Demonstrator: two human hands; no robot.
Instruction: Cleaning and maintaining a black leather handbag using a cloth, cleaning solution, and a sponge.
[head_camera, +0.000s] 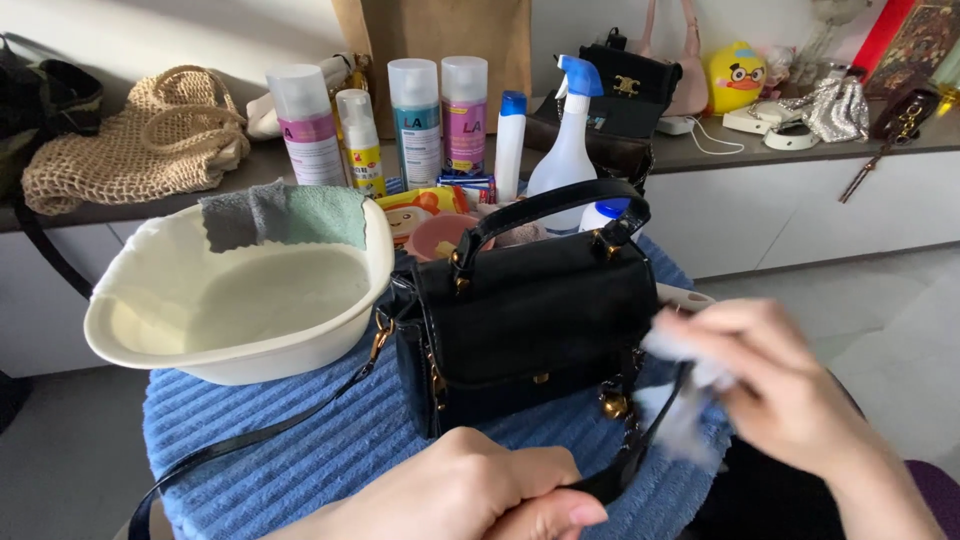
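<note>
A small black handbag with gold fittings and a top handle stands upright on a blue ribbed cloth. My left hand, at the bottom centre, is closed around the bag's black strap just in front of the bag. At the bag's right side, my right hand is blurred and pinches a white wipe next to the strap. The strap's other end trails off to the lower left.
A cream plastic basin with grey and green cloths over its rim sits left of the bag. Spray cans and bottles stand behind it. On the back counter lie a woven bag, a black bag and a yellow toy.
</note>
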